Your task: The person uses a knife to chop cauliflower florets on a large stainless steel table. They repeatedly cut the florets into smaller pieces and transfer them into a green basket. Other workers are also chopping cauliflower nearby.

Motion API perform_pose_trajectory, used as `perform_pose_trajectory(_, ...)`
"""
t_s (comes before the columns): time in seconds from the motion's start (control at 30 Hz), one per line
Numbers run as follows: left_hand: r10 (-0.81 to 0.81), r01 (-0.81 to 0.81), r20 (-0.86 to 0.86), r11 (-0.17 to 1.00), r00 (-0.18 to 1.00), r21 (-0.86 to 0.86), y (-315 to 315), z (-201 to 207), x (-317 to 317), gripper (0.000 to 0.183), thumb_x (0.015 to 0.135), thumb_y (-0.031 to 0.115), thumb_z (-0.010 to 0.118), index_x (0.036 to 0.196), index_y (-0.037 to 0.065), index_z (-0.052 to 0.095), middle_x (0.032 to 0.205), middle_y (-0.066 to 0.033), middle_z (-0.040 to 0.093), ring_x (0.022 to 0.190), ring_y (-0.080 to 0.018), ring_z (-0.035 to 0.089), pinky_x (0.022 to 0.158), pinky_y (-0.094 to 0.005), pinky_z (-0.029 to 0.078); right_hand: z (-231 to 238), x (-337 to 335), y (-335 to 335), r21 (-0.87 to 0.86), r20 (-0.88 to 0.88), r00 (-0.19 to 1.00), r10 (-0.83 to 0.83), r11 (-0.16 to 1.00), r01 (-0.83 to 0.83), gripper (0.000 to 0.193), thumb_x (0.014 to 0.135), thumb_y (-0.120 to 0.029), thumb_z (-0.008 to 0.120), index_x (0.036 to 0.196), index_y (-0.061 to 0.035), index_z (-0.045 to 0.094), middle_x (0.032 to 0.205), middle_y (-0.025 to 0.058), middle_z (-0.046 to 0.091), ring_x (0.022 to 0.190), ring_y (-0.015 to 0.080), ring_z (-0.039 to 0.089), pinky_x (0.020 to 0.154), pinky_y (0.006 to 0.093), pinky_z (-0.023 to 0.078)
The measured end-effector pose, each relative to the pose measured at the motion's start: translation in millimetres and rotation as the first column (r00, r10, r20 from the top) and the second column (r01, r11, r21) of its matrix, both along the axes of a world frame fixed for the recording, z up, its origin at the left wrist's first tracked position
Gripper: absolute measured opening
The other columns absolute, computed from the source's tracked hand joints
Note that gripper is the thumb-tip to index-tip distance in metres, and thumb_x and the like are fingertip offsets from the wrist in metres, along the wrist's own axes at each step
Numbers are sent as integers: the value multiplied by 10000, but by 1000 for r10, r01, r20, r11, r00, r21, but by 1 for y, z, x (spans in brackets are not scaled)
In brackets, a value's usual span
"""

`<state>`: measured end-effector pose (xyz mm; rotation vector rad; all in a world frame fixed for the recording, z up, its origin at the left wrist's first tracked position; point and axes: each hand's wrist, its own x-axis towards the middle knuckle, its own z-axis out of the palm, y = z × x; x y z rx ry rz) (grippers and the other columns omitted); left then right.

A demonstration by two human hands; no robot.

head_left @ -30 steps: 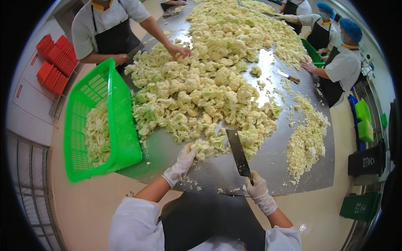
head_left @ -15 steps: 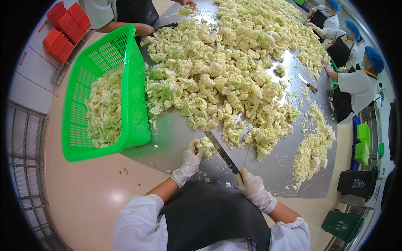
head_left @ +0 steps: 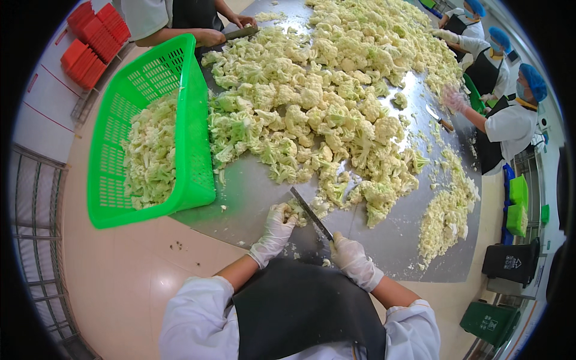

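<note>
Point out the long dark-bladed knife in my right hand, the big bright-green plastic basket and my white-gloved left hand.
Long dark-bladed knife [head_left: 312, 214]: head view, middle of the blade.
Big bright-green plastic basket [head_left: 195, 144]: head view, right outer wall.
White-gloved left hand [head_left: 276, 232]: head view, back of hand.

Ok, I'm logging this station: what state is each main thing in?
Left hand: gloved, gripping a cauliflower piece
Right hand: gloved, holding a knife
Knife: blade at the piece
Green basket: partly filled
Cauliflower heap: spread across the table
Second knife: lying on the table
Red containers: stacked
</note>
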<state>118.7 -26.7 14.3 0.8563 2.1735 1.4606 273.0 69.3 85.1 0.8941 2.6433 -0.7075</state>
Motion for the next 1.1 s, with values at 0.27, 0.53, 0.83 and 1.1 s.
perform_pose_trajectory(0.27,0,-5,165,1000,986,29,4,-12,8,92,696,16,575,755,9,504,602,-47,448,562,-157,411,523,-284,358,32,18,-11,-25,60,998,-19,999,20,143,792,-183,426,779,-40,421,577,174,537,542,344,541,495,439,415)
perform_pose_trajectory(0.53,-68,62,-30,982,997,-178,-2,10,15,111,677,-1,538,785,0,513,777,-140,466,681,-255,478,616,-322,400,-9,-4,-5,-17,23,1000,7,1000,-7,144,790,-193,427,768,-51,441,605,186,543,573,352,545,513,442,422)
perform_pose_trajectory(0.83,-29,33,-208,999,978,16,-3,9,4,150,737,36,536,883,6,535,855,-116,447,744,-232,479,668,-304,409,15,38,7,167,-241,971,-12,985,53,114,747,-171,516,737,-69,466,561,152,530,494,306,534,442,399,419)
perform_pose_trajectory(1.1,-34,24,-134,997,990,-72,6,0,10,360,655,32,584,970,24,410,838,-113,420,716,-233,460,624,-312,395,11,40,23,171,-170,985,30,985,-1,125,743,-171,521,717,-69,454,541,136,515,486,310,524,428,398,410)
